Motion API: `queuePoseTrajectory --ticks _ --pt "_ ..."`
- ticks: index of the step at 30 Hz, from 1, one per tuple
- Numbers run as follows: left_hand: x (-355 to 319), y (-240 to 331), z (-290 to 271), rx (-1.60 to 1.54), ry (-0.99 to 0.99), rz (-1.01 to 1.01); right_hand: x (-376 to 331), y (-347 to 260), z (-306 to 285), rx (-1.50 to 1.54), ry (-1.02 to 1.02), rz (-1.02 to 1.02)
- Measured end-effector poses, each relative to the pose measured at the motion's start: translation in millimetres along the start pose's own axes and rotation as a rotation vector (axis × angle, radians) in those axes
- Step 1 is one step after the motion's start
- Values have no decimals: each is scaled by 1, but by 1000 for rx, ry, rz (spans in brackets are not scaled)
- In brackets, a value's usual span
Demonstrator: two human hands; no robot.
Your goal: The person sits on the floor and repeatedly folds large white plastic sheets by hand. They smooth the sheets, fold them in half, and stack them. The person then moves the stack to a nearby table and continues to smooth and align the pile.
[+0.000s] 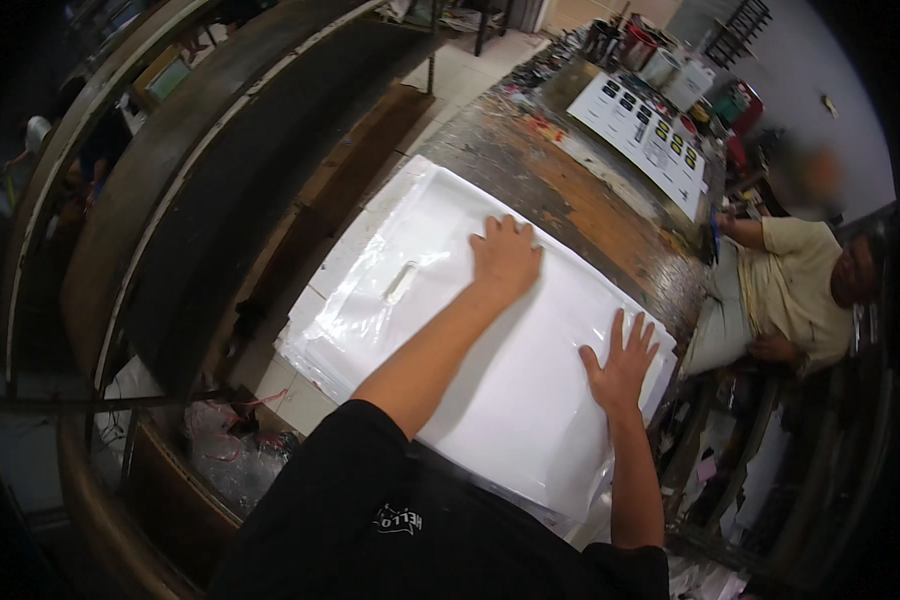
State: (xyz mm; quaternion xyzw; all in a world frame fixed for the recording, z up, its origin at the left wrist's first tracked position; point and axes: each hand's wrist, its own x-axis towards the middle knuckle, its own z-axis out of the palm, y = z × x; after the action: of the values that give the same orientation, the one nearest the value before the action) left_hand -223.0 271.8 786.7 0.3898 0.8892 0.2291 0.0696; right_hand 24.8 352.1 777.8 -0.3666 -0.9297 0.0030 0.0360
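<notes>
A broad stack of glossy white plastic sheets or bags (510, 390) lies in front of me, with an oval slot (401, 283) like a handle cut-out near its left end. My left hand (507, 260) presses on the upper middle of the top layer, fingers a little bent and apart. Toward the right end, my right hand (622, 365) rests flat on the same stack with its fingers spread. Neither hand grips anything. The stack's left edge looks wrinkled and shiny, and its near edge is partly hidden by my body.
Beyond the stack runs a stained worktable (570, 200) bearing a printed white sheet (640, 135) and several cans (660, 68). At the right sits another person (795, 290) in a pale yellow shirt. Dark curved shelves (260, 170) stand on the left, with clear plastic (225, 455) below.
</notes>
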Motion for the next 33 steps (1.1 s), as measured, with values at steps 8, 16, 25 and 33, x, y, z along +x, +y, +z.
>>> queuePoseTrajectory --ticks 8,16,25,33 --pt "17 -56 -25 48 82 -89 -5 0 2 -7 4 8" --pt "3 -74 -42 84 60 14 -3 -3 5 -26 7 14" --pt "-140 -1 -56 164 -389 389 -4 0 7 -31 2 34" --pt "-135 -3 -47 162 -416 388 -9 -2 -1 -74 30 38"
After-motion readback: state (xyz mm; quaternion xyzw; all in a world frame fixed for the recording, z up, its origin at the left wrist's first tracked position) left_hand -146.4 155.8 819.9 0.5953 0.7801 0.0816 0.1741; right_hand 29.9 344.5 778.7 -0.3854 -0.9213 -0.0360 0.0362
